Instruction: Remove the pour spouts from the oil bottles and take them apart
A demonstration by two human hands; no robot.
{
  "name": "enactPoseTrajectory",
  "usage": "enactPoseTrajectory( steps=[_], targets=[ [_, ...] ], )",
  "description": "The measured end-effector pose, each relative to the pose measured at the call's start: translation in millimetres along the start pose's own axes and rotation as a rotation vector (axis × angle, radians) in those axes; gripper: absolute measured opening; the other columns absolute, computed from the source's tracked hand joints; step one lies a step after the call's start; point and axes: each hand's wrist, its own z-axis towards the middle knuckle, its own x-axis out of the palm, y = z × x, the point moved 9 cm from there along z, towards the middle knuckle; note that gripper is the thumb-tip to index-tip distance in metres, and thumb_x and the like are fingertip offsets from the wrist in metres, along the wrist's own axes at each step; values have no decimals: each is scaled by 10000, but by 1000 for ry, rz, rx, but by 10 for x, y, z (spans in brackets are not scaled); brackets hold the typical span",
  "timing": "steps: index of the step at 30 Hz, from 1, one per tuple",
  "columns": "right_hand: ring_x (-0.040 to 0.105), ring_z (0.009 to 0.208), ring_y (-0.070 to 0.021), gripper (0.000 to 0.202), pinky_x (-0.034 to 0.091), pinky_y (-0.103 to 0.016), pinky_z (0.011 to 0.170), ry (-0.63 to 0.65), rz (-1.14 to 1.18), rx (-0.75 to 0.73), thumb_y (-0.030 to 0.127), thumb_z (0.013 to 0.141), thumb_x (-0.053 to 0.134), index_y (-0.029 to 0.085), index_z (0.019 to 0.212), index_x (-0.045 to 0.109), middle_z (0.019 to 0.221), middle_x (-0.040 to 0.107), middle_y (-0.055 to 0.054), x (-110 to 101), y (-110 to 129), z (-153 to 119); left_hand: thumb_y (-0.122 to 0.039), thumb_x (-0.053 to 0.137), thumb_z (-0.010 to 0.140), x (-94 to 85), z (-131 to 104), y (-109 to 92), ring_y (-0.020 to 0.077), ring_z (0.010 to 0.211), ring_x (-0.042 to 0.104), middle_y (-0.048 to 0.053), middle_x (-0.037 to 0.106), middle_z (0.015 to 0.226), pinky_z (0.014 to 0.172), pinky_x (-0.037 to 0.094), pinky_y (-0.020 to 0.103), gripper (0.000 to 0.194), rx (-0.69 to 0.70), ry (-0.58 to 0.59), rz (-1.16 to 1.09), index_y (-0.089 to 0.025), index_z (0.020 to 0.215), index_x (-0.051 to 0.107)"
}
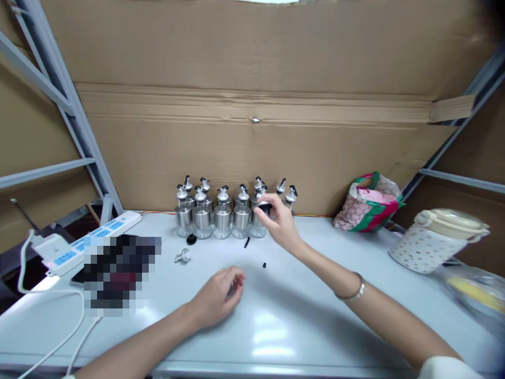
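Several glass bottles with metal sleeves and spouted tops (223, 218) stand in two rows at the back of the grey table (315, 316). My right hand (279, 223) is raised in front of the rightmost bottles, its fingers pinching a small round black and silver piece (265, 206). Low over the table, my left hand (219, 296) has its fingers curled in; what they hold, if anything, is hidden. Between the bottles and my left hand lie a black stopper (191, 239), a silver spout piece (183, 256), a thin black strip (246, 242) and a tiny black part (264, 265).
On the left are a power strip (114, 225), a blurred-out dark device (122, 268) and white cables (83, 310). A patterned bag (366, 202), a dotted container (432, 242) and a plastic-wrapped yellow item (477, 295) line the right. Cardboard (252, 63) walls the back.
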Motion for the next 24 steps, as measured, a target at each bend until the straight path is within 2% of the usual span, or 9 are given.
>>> enactPoseTrajectory(
  steps=[2,3,6,8,10,14,17,21,24],
  targets=[
    [525,772,-158,103,412,-282,693,-72,-64,-84,280,838,508,225,898,445,880,552,-22,-77,106,331,-142,415,810,-1,0,-7,159,747,574,56,620,843,688,471,271,119,5,-2,8,-186,902,477],
    [526,781,-160,93,413,-288,715,-61,-108,-108,269,847,494,221,908,443,894,557,-27,-64,127,507,-142,413,811,0,-2,-11,156,730,572,53,619,829,675,468,263,117,12,-1,9,-186,896,480],
    [554,829,-170,106,414,-294,759,162,-290,-105,251,880,475,203,973,455,948,604,-49,186,10,1007,-141,403,814,8,-12,-33,142,675,556,35,600,764,638,454,241,117,58,7,8,-188,873,492],
    [562,904,-185,165,410,-298,797,360,-538,-41,250,882,508,188,1030,467,1020,616,-76,403,-236,1241,-140,402,811,6,-19,-46,136,650,544,27,582,730,623,445,232,115,89,3,5,-187,860,496],
    [576,906,-203,220,415,-296,785,460,-602,4,216,808,628,170,989,511,999,634,-92,539,-456,1402,-136,400,811,2,-24,-44,130,634,534,24,572,719,609,437,225,118,95,-2,0,-184,859,497],
    [593,838,-224,361,431,-295,708,570,-660,62,155,642,773,142,927,552,945,649,-121,724,-796,1512,-132,401,811,22,-26,-29,122,616,521,16,561,710,591,425,217,123,79,13,-7,-183,865,499],
    [583,729,-204,423,422,-284,628,632,-663,62,115,582,791,142,931,553,880,655,-108,828,-913,1462,-129,413,803,49,-24,-10,120,606,512,13,555,706,581,417,218,125,63,37,-15,-182,869,505],
    [557,723,-169,422,412,-266,631,636,-628,-3,36,599,727,170,949,532,908,643,-73,857,-864,1440,-133,419,806,48,-21,14,129,635,521,18,561,727,614,429,234,121,52,43,-25,-186,870,507],
    [550,803,-181,413,428,-280,689,568,-612,-35,36,622,699,173,959,503,971,615,-74,706,-720,1566,-140,418,819,14,-22,44,135,686,534,27,570,776,667,440,251,109,19,22,-64,-192,877,495]
  ],
)
